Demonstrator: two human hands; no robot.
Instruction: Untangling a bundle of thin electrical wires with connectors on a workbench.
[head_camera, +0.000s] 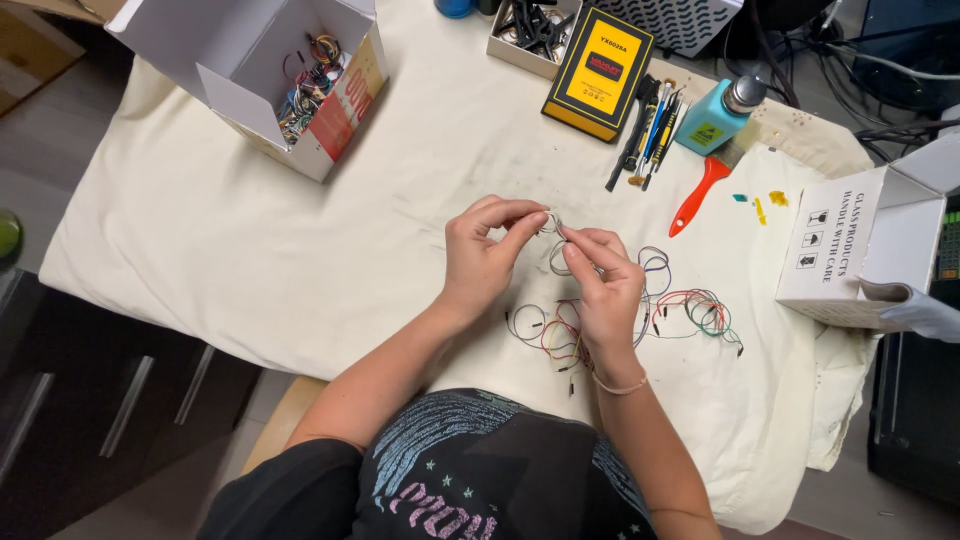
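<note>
1. The left hand (485, 255) and the right hand (605, 285) meet over the middle of the cream cloth (250, 240), fingertips pinched narrow on a small coil of thin wire (553, 225) held between them, just above the cloth
2. By the look of it, the step in hand is winding or untwisting that one wire; a fine, two-handed pinch job (the wire's exact ends are too small to make out)
3. The next move, I judge, calls for steady fingertips and a firm pinch, since so thin a wire would spring loose easily
4. Just below and right of the hands lies a loose tangle of coloured jumper wires (640, 315) on the cloth
5. At the far left an open white box (300, 80) holds more wires; at the far side lie a yellow and black case (598, 70), a row of small tools (650, 130), a teal dispenser bottle (715, 118) and a red-handled brush (700, 190)
6. A white carton (850, 250) sits at the right edge; dark drawers (90, 390) stand left of the table
</note>
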